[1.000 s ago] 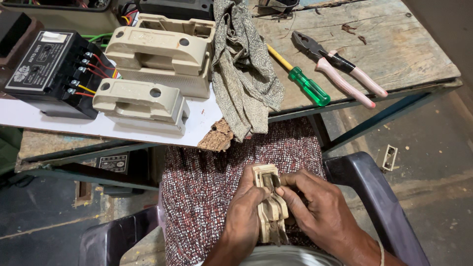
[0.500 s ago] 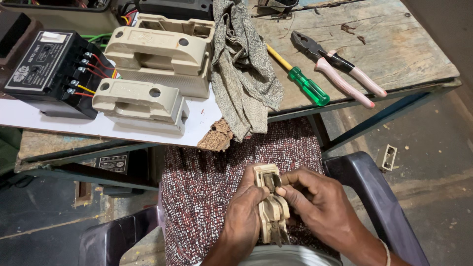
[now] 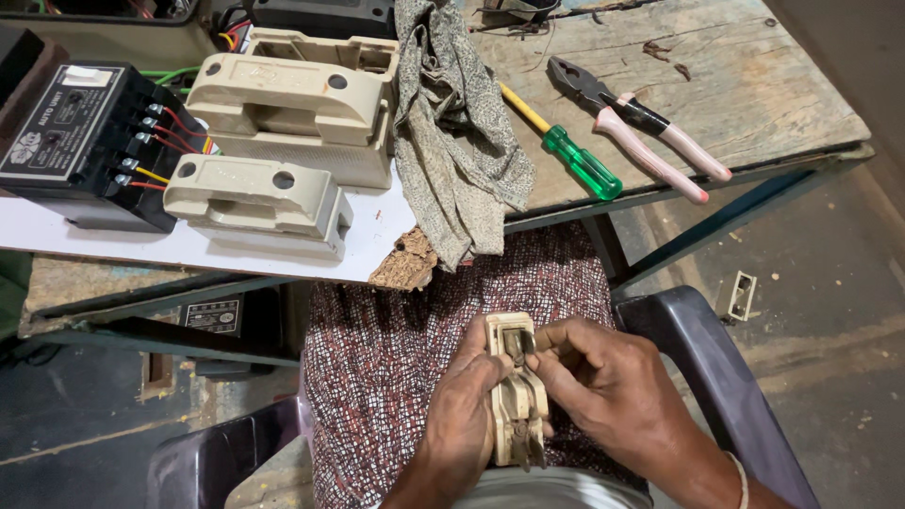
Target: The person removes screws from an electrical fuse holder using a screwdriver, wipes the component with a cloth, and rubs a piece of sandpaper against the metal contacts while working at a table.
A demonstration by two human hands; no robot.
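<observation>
Over my lap I hold a cream porcelain fuse carrier [image 3: 516, 401], stood on end. My left hand [image 3: 462, 415] grips its left side and back. My right hand [image 3: 608, 382] grips the right side, and its fingertips pinch a small metal contact near the carrier's top. Whether a loose piece is between those fingers I cannot tell. Under both hands lies a red-and-white patterned cloth [image 3: 405, 330] over my legs.
On the bench sit two cream fuse bases [image 3: 255, 193] [image 3: 302, 94], a black wired control unit [image 3: 80, 141], a speckled rag [image 3: 452, 141], a green-handled screwdriver [image 3: 580, 162] and pink-handled pliers [image 3: 650, 141]. A dark plastic chair [image 3: 702, 368] surrounds me. A small cream part [image 3: 738, 294] lies on the floor.
My hands and the fuse carrier have barely shifted. My right fingers have closed in a little on the metal contact at the carrier's top.
</observation>
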